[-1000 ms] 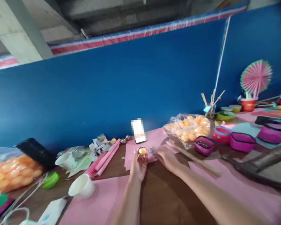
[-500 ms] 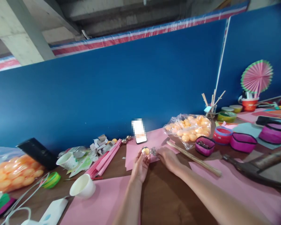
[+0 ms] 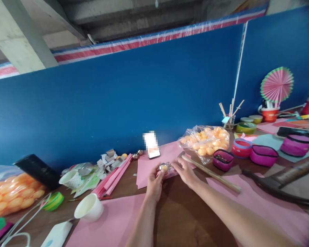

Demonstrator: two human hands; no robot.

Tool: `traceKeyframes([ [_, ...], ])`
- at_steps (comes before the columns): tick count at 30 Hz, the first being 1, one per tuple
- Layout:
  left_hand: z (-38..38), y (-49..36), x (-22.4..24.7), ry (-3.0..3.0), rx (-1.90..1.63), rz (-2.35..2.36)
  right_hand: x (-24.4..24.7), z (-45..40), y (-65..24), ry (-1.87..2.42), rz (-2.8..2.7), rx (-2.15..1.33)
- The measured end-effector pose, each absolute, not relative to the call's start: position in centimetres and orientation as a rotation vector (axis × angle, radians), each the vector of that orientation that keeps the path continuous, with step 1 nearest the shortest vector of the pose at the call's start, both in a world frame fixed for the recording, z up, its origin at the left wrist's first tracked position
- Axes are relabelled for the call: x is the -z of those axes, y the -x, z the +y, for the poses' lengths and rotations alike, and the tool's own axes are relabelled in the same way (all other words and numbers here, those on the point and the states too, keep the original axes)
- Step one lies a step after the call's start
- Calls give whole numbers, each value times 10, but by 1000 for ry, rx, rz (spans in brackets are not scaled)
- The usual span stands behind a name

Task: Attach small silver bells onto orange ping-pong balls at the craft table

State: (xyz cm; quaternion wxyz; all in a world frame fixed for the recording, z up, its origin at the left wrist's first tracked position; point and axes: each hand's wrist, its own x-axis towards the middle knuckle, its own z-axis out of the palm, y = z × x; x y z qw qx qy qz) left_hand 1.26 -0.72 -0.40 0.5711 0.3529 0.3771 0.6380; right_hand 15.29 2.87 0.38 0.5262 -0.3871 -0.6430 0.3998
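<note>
My left hand [image 3: 155, 183] holds an orange ball [image 3: 164, 168] between thumb and fingers, with crinkled silver foil around its upper and right sides. Just right of the foil is my right hand [image 3: 185, 171], its thumb and fingers apart and nothing seen between them. Both hands are above the near edge of a pink sheet [image 3: 144, 171]. Behind them a phone [image 3: 154, 155] with a bright, blurred screen leans by the blue wall. Small metallic balls [image 3: 135, 156] lie to its left.
A bag of orange balls [image 3: 206, 142] and a wooden stick [image 3: 213, 174] lie right of my hands. Farther right are a hammer [image 3: 273, 185] and purple containers [image 3: 264, 156]. To the left stand a white cup [image 3: 89, 207], folded pink strips [image 3: 115, 176] and another ball bag [image 3: 12, 193].
The silver foil, earlier beside the ball near my right fingers, now wraps partly around the ball. My right hand's fingers have opened. The view has shifted slightly.
</note>
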Motion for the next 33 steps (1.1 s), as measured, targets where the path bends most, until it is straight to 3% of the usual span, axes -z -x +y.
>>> traceKeyframes([
  [8, -7, -14, 4, -867, -1506, 929, -5, 21, -147, 778, -1477, -1233],
  [33, -5, -13, 10, -980, -1495, 954, -2, 22, -144, 768, -1465, -1318],
])
